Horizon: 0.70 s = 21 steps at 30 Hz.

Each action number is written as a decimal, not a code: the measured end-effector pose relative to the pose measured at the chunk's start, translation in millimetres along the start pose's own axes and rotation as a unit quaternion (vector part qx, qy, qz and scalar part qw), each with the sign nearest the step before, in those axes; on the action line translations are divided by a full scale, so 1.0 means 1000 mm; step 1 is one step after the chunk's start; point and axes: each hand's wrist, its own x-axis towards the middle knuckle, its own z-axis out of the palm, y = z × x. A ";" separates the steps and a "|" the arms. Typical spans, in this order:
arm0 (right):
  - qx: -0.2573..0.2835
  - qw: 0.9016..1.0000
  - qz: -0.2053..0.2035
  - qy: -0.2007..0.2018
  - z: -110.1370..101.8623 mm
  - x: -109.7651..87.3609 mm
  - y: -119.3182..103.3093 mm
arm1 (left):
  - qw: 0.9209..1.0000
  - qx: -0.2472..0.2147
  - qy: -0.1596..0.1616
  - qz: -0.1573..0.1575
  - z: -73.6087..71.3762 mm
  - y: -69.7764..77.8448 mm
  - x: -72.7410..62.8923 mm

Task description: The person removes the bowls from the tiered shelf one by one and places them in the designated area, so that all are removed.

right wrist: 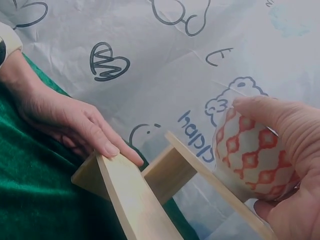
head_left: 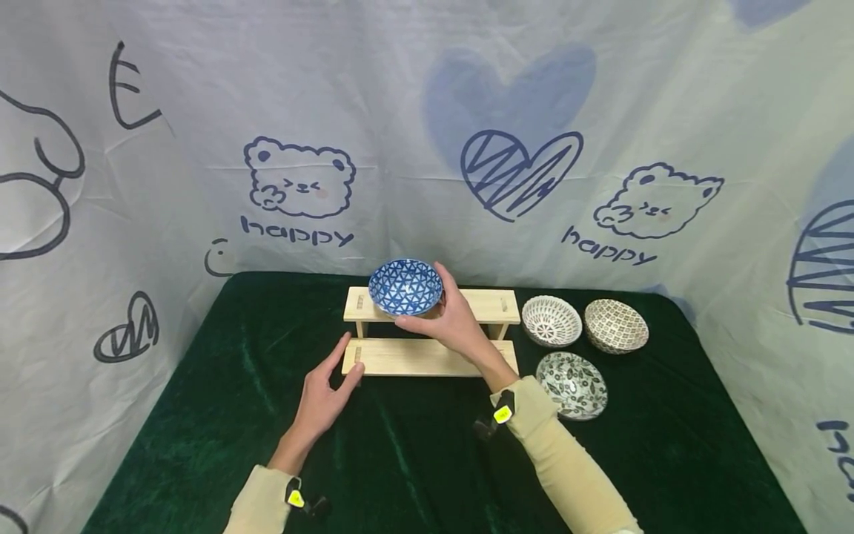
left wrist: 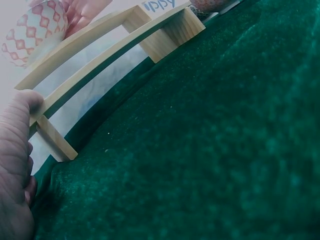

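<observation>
A small bowl (head_left: 405, 288) has blue triangles inside and red-looking diamonds outside in the right wrist view. My right hand (head_left: 454, 319) grips it from the right, thumb and fingers on opposite sides of the wall. The bowl's foot is right at the upper board of a two-tier wooden rack (head_left: 427, 357), left of its middle. My left hand (head_left: 322, 397) holds the left end of the lower board, thumb at the front edge and forefinger toward the back corner. In the left wrist view the thumb (left wrist: 30, 100) presses the board's edge.
Right of the rack stand a white patterned bowl (head_left: 551, 321), a brown patterned bowl (head_left: 616, 326) and, nearer, a bowl with dark leaves (head_left: 572, 386). A dark green velvet cloth (head_left: 220, 415) covers the table. A printed white curtain (head_left: 400, 111) hangs behind and at both sides.
</observation>
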 end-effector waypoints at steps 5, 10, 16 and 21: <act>-0.013 1.000 0.009 0.016 0.004 0.002 -0.002 | 1.000 0.003 -0.001 -0.003 0.000 0.000 0.000; 0.000 1.000 0.010 0.026 0.006 0.001 -0.004 | 1.000 0.002 -0.002 -0.001 0.000 0.000 0.000; -0.011 0.999 0.010 0.044 0.009 0.002 -0.003 | 1.000 0.002 -0.002 -0.004 0.000 0.001 0.000; -0.027 0.997 0.007 0.068 0.012 0.001 -0.002 | 1.000 0.004 -0.002 -0.004 0.000 0.001 0.000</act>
